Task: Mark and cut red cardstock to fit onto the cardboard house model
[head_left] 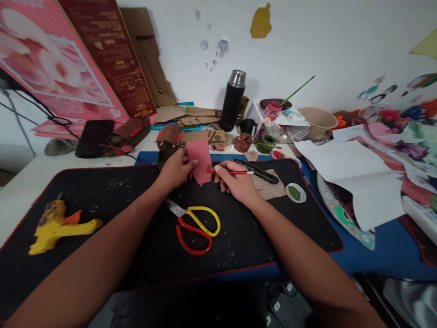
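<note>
My left hand (176, 169) pinches the left edge of a pink piece of paper (200, 157) over the black mat. Between the fingers of my right hand (235, 180) is a red pencil (235, 172), its tip pointing left onto the paper's lower right part. Below the hands lie scissors (198, 228) with one yellow and one red handle, blades partly hidden by my left wrist. Beside my right hand, a dark utility knife (261, 172) rests on a piece of corrugated cardboard (271, 186).
A yellow glue gun (61, 225) lies on the mat (232, 255) at left. A small dish of green paint (295, 192) sits at right. Behind stand paint jars (266, 144), a black thermos (233, 102) and cardboard scraps (198, 114). White paper sheets (358, 168) cover the right side.
</note>
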The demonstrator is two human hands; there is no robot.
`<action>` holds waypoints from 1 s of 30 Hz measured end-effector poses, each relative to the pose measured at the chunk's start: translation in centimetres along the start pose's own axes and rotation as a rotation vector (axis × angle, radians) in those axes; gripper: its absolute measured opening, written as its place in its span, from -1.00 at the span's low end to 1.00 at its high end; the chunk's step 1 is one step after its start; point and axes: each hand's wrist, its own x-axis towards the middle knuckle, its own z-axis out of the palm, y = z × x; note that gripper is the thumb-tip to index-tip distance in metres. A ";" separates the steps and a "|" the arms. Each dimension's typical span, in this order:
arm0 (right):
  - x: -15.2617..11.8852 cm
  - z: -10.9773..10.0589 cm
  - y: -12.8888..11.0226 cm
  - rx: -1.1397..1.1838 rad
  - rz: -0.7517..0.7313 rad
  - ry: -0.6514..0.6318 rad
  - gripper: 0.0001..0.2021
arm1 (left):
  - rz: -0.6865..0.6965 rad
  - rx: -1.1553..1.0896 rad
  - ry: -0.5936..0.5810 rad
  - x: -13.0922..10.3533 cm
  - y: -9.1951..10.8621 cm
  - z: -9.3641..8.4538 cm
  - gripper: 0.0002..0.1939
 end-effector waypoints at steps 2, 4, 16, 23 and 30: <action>0.0 0.1 0.0 -0.001 -0.007 -0.027 -0.60 | -0.003 0.009 0.007 0.0 0.0 0.0 -0.72; -0.1 0.2 0.1 0.001 -0.005 -0.059 -0.60 | 0.001 0.012 0.011 0.0 -0.1 0.0 -0.72; 0.0 0.5 0.3 0.025 0.023 -0.116 -0.69 | 0.005 0.025 0.010 0.1 -0.1 0.0 -0.78; 0.1 0.5 0.5 0.014 0.037 -0.100 -0.70 | -0.010 0.022 0.016 -0.1 0.1 0.0 -0.74; 0.2 0.5 0.9 0.011 0.031 -0.119 -0.67 | -0.008 0.057 0.013 -0.1 0.3 0.0 -0.78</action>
